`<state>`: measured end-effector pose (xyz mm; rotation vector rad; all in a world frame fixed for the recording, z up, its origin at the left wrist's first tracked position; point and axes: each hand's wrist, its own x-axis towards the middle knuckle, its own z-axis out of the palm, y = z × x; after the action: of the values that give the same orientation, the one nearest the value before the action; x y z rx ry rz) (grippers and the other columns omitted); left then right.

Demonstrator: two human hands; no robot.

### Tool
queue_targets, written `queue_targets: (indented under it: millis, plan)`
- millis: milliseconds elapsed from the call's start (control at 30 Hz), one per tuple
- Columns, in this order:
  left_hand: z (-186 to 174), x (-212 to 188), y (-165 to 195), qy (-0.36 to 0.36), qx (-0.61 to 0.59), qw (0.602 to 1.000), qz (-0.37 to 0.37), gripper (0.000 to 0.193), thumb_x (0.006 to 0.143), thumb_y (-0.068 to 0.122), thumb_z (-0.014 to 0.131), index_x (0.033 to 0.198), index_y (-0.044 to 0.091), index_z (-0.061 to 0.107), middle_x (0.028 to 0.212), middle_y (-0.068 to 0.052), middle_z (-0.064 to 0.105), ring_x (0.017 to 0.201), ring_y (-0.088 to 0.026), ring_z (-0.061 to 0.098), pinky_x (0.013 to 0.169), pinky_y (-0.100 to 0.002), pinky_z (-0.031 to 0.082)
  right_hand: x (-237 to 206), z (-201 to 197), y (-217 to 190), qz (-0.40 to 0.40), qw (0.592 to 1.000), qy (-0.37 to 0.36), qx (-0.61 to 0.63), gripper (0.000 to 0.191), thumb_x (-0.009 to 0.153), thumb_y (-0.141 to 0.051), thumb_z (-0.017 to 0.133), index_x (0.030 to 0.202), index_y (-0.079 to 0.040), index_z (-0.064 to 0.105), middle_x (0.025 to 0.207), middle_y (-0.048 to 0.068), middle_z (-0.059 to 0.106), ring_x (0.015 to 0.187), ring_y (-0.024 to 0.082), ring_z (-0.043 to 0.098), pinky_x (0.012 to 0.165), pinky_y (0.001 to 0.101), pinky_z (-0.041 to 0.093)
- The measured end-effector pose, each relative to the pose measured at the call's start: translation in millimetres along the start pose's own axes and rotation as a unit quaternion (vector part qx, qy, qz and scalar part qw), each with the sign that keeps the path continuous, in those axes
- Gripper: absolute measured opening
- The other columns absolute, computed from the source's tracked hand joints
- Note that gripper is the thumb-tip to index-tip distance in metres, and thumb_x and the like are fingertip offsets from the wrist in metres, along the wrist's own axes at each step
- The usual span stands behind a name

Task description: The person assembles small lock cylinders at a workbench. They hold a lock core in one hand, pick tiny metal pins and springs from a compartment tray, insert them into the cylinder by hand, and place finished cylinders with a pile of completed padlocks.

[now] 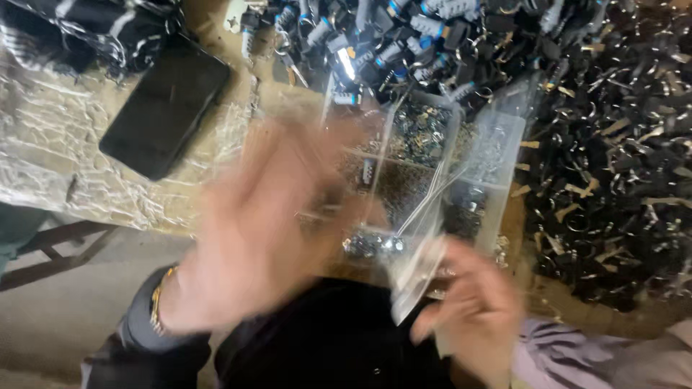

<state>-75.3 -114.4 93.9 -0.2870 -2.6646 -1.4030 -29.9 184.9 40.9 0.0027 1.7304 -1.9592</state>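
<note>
Head view shows the left hand blurred in motion, fingers spread, so whether it grips anything cannot be told. Lower right, the right hand pinches a small clear plastic bag with dark metal bits gathered at its top edge. Behind sits a clear divided tray of small parts; heaps of black key-ring pieces remain loose, so plenty looks unpacked.

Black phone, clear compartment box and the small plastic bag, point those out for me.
black phone (pixel 167 108), head view, middle of its dark screen.
clear compartment box (pixel 504 155), head view, right wall.
small plastic bag (pixel 414 277), head view, lower clear part.
</note>
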Motion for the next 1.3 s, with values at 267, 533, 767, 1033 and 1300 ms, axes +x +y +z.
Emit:
queue_targets:
  millis: [267,533,767,1033,1300]
  plan:
    - [84.9,10.3,-45.8,0.005,0.223,0.975,0.027,0.024,0.078,0.004,0.068,0.102,0.005,0.074,0.094,-0.009,0.071,0.089,-0.032,0.069,0.072,-0.041,0.056,6.0,-19.9,11.7,-0.126,0.983,0.132,0.013,0.042,0.091,0.018,0.064,0.131,0.005,0.061,0.125,0.021,0.068,0.111,0.022,0.07,0.094,0.0342,0.062]
    - [55.0,0.8,3.2,0.087,0.133,0.987,0.001,0.013,0.088,0.006,0.076,0.101,0.004,0.074,0.099,-0.009,0.075,0.086,-0.028,0.07,0.077,-0.038,0.056,37.9,-9.0,-1.6,-0.081,0.991,0.109,0.017,0.039,0.095,0.012,0.062,0.134,0.004,0.062,0.129,0.024,0.071,0.111,0.028,0.075,0.09,0.0362,0.067]
    - [76.3,4.8,-9.0,0.122,0.204,0.971,0.012,0.014,0.093,0.004,0.078,0.106,0.006,0.074,0.104,-0.007,0.075,0.093,-0.028,0.069,0.081,-0.038,0.057,61.8,-8.3,1.4,-0.132,0.989,0.057,0.041,0.039,0.099,0.01,0.062,0.138,0.006,0.059,0.134,0.022,0.069,0.118,0.03,0.071,0.094,0.0398,0.067]
    - [78.4,23.8,-36.4,0.065,0.268,0.959,0.063,0.033,0.087,0.002,0.069,0.117,0.012,0.076,0.101,-0.005,0.07,0.095,-0.031,0.068,0.079,-0.038,0.055,45.7,-14.0,4.5,-0.109,0.986,0.122,0.036,0.031,0.098,0.009,0.064,0.129,0.006,0.064,0.125,0.02,0.071,0.11,0.023,0.071,0.087,0.0343,0.065]
    - [87.3,70.4,-62.7,-0.11,0.421,0.898,0.062,0.013,0.088,0.012,0.065,0.083,0.015,0.075,0.084,-0.007,0.067,0.088,-0.025,0.068,0.061,-0.04,0.054,47.1,-9.9,2.0,-0.114,0.986,0.119,-0.006,0.026,0.1,0.006,0.065,0.126,0.006,0.066,0.121,0.018,0.073,0.105,0.021,0.072,0.084,0.031,0.064]
